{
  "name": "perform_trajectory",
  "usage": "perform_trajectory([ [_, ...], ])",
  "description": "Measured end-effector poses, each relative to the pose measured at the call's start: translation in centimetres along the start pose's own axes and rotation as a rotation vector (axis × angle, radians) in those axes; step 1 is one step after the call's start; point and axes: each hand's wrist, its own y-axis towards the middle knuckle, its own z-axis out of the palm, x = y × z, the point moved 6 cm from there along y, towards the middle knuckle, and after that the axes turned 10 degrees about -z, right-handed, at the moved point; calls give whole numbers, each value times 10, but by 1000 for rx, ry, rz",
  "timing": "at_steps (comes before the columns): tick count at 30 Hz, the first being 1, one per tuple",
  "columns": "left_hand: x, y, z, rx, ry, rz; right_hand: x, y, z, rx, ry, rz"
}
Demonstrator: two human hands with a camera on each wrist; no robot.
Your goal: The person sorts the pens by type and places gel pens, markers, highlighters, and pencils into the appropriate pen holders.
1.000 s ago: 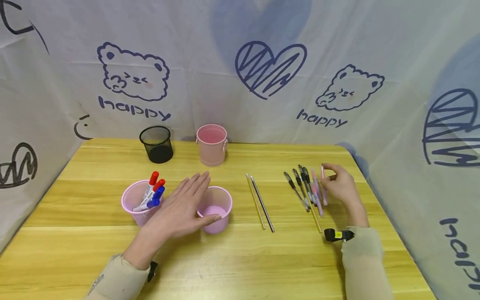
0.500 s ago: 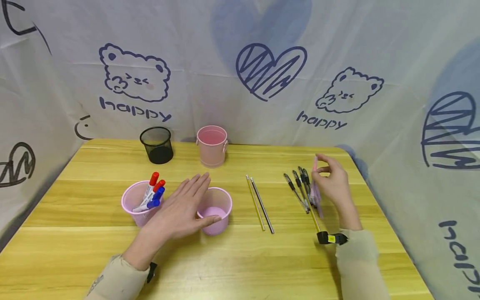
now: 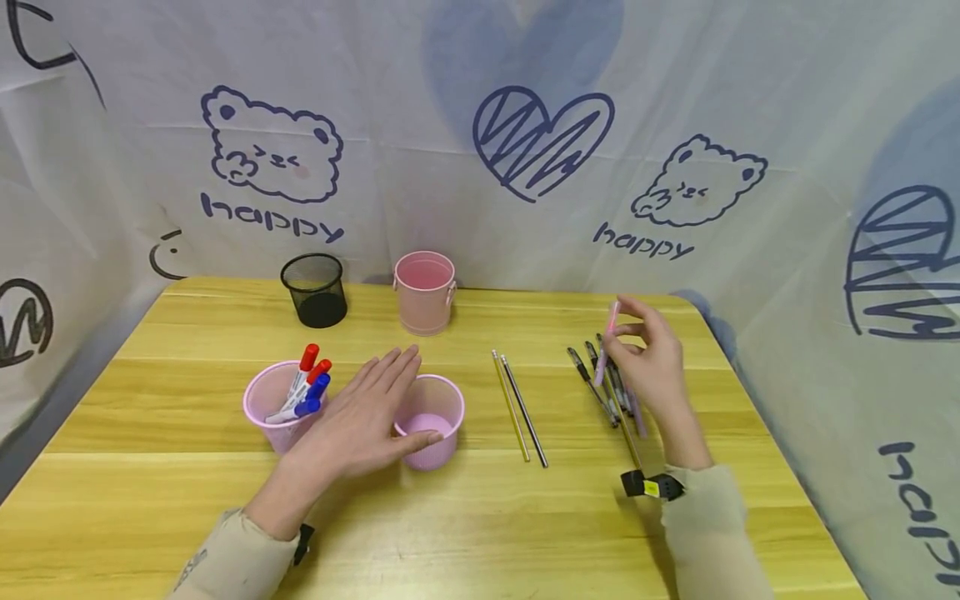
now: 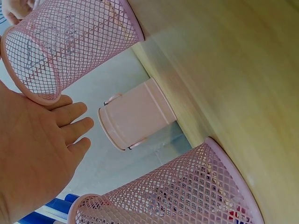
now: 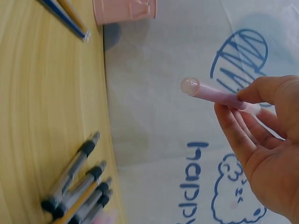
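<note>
Between thumb and fingers, my right hand [image 3: 651, 360] pinches a pink-and-lilac pen [image 5: 215, 94], raised over several black-gripped pens [image 5: 74, 168]. Another lilac pen [image 3: 639, 417] and a yellow pencil [image 3: 630, 442] lie among them, partly hidden by that hand. My left hand [image 3: 360, 421] is stretched out flat, fingers straight, across the gap between two pink mesh cups. Its thumb overlaps the right cup [image 3: 447, 437], and in the left wrist view the hand lies right at a cup rim [image 4: 55, 100]. The left cup [image 3: 258, 404] holds red-capped and blue-capped markers [image 3: 306, 383].
A black mesh cup [image 3: 313, 287] and a pink bucket [image 3: 423, 300] stand at the table's back edge. Two pencils [image 3: 517, 408], one yellow and one dark, lie between the right mesh cup and the pens. A printed cloth [image 3: 420, 183] hangs behind the table.
My right hand has lifted the pink-and-lilac pen from the right side of the pile and moved it left over the black-gripped pens. The left hand has stayed in place.
</note>
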Motion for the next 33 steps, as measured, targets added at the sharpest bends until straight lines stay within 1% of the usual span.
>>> perform_trajectory([
  [5, 0, 0, 0, -2, 0, 3, 16, -3, 12, 3, 66, -72],
  [11, -1, 0, 0, 1, -2, 0, 29, -7, 29, 20, 119, -164],
  [19, -1, 1, -1, 7, -6, -5, 45, -13, 50, 34, 222, -226],
  [23, 0, 1, 0, 21, -8, -10, 55, -16, 58, 24, 281, -260],
  [26, 0, 1, 0, 22, -8, -8, 61, -19, 64, 17, 315, -268],
  [33, 0, 1, -1, 11, 0, -2, 69, -27, 77, 36, 381, -235],
])
